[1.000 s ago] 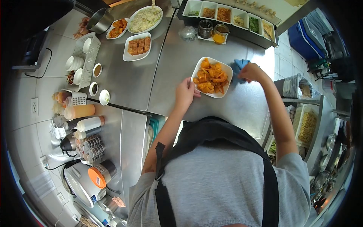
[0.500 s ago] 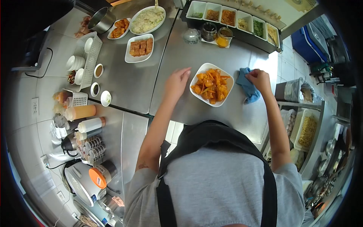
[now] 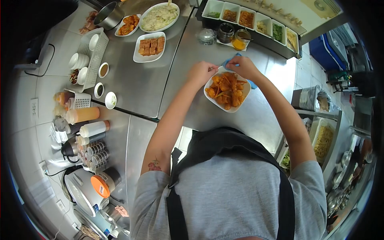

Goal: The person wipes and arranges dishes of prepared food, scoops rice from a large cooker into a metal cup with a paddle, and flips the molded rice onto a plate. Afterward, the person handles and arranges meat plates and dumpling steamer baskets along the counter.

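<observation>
A white square bowl [image 3: 209, 99] of orange-glazed food [image 3: 227, 90] stands on the steel counter in front of me. At its far left corner is my left hand [image 3: 203, 73], its fingers pinched; whatever they hold is too small to make out. My right hand [image 3: 243, 67] is closed on a blue cloth [image 3: 230, 63] above the bowl's far edge. Part of the cloth shows beyond the bowl's right side, behind my right hand.
Two jars [image 3: 241, 39] and a glass lid [image 3: 207, 37] stand behind the bowl, before a topping rack [image 3: 256, 31]. At left are a plate of browned blocks [image 3: 149, 47], an oval dish [image 3: 159, 17], small sauce cups [image 3: 99, 90] and squeeze bottles [image 3: 83, 115].
My right hand has brought the blue cloth from the bowl's right side to its far edge. My left hand has let go of the bowl's left side and moved to its far corner, fingers now pinched.
</observation>
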Action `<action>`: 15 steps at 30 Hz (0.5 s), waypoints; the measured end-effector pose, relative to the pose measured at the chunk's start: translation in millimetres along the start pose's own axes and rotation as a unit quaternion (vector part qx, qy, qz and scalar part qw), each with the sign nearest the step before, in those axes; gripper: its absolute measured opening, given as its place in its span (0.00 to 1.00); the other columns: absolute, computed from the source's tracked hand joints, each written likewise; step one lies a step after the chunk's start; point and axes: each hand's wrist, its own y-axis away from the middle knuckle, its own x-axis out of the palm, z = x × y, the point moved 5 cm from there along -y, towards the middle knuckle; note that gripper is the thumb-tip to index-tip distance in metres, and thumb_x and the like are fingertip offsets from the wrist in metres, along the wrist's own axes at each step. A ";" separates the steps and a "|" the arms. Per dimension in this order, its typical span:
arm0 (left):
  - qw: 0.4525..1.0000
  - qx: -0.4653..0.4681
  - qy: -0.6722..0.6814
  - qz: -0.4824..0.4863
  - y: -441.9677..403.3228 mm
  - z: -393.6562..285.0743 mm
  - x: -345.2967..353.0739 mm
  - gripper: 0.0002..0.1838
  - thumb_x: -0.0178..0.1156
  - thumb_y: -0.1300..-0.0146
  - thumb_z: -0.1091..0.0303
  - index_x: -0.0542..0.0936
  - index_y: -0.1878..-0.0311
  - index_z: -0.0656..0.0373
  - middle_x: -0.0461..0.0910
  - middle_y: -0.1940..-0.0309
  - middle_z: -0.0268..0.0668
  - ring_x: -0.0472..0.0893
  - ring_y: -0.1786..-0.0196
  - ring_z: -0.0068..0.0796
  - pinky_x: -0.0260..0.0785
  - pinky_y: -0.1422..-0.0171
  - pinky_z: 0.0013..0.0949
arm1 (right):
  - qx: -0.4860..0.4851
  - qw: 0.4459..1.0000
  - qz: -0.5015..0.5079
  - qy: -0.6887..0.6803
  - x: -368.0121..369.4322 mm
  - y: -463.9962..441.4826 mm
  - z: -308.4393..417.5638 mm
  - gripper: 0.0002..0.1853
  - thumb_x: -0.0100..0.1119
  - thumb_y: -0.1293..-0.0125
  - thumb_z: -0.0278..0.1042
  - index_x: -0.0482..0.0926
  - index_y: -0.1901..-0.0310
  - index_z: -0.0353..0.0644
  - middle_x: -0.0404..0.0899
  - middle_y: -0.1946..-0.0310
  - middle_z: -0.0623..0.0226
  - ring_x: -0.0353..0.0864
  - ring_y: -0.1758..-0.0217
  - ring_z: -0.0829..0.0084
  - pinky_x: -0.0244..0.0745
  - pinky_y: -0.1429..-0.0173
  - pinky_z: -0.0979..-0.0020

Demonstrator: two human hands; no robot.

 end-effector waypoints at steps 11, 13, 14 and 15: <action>0.999 0.038 -0.025 -0.006 -0.5 -4.0 5.9 0.12 0.63 0.42 0.64 0.85 0.56 0.55 0.85 0.65 0.44 0.85 0.61 0.37 0.75 0.56 0.36 | -0.038 0.998 -0.028 -0.052 2.1 -18.3 10.0 0.19 0.75 0.61 0.31 0.78 0.65 0.38 0.82 0.71 0.62 0.83 0.68 0.66 0.77 0.61 0.69; 0.999 0.035 -0.021 -0.004 -0.7 -3.4 6.6 0.12 0.63 0.42 0.64 0.85 0.56 0.56 0.85 0.65 0.44 0.85 0.61 0.37 0.75 0.56 0.36 | -0.045 0.998 -0.030 -0.028 3.1 -17.2 8.6 0.20 0.75 0.62 0.31 0.78 0.65 0.38 0.82 0.72 0.62 0.83 0.68 0.66 0.78 0.61 0.68; 0.999 0.035 -0.022 -0.004 -0.7 -3.5 6.3 0.12 0.63 0.42 0.64 0.85 0.57 0.56 0.85 0.65 0.44 0.85 0.61 0.36 0.75 0.57 0.36 | -0.044 0.999 -0.019 -0.013 4.4 -16.9 7.9 0.20 0.75 0.62 0.31 0.78 0.65 0.38 0.82 0.73 0.61 0.83 0.68 0.66 0.78 0.61 0.68; 0.999 0.036 -0.022 -0.005 -0.1 -3.4 6.0 0.11 0.63 0.42 0.65 0.85 0.57 0.56 0.85 0.65 0.43 0.85 0.61 0.36 0.75 0.57 0.35 | -0.042 0.999 -0.007 0.002 5.6 -16.7 7.7 0.19 0.74 0.62 0.31 0.78 0.66 0.38 0.82 0.73 0.61 0.83 0.68 0.66 0.78 0.61 0.68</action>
